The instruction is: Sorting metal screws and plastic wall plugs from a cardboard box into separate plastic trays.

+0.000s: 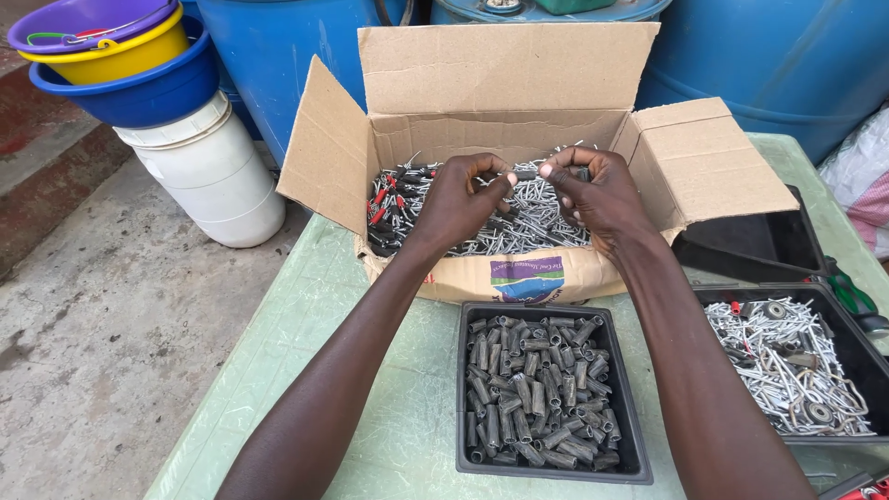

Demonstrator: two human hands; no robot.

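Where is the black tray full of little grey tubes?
The black tray of grey tubes sits low in the middle of the head view, on the green table, just in front of the cardboard box, between both forearms.

Upright cardboard box flaps (326, 148) hem the sides; black tray (630, 444) blocks the near approach.

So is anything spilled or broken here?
Nothing stands out. The sleeves sit inside the black tray, the wires inside the box, and both hands hold one small part over it.
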